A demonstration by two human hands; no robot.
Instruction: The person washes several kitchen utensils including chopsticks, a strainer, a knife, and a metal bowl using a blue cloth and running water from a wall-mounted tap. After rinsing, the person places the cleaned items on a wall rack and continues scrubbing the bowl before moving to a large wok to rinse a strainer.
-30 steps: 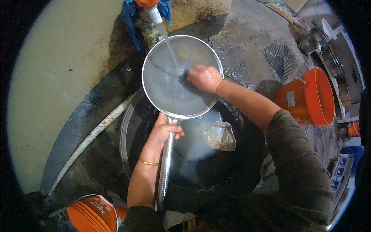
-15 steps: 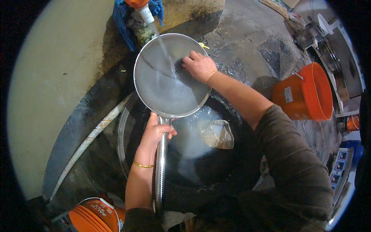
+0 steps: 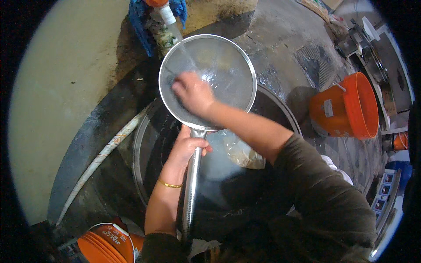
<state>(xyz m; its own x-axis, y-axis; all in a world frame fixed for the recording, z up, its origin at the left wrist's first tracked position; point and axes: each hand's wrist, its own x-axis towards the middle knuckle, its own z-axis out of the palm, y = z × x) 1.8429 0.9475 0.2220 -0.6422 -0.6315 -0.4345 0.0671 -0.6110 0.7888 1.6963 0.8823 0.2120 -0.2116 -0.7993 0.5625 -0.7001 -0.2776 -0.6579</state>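
Observation:
My left hand (image 3: 187,149) is wrapped round the metal handle of a large round fine-mesh strainer (image 3: 228,72), just below its rim. The strainer is held tilted under a white water outlet (image 3: 166,15), and a stream runs onto the mesh. My right hand (image 3: 195,94) is inside it, against the left part of the mesh, blurred, with fingers curled. A small dark patch shows at its fingertips; whether it is a scrubber I cannot tell. Below is a wide dark round pan (image 3: 139,168) holding cloudy water and a pale, translucent, bag-like thing (image 3: 245,157), partly covered by my right forearm.
An orange bucket (image 3: 331,109) stands on the wet floor at the right, and another orange bucket (image 3: 107,245) is at the lower left. A wrapped pale pipe (image 3: 105,153) runs along the pan's left side. Blue cloth (image 3: 140,33) hangs by the outlet.
My right hand has swept from the right side of the mesh to the left. The strainer has shifted slightly to the right, with my left hand still on its handle.

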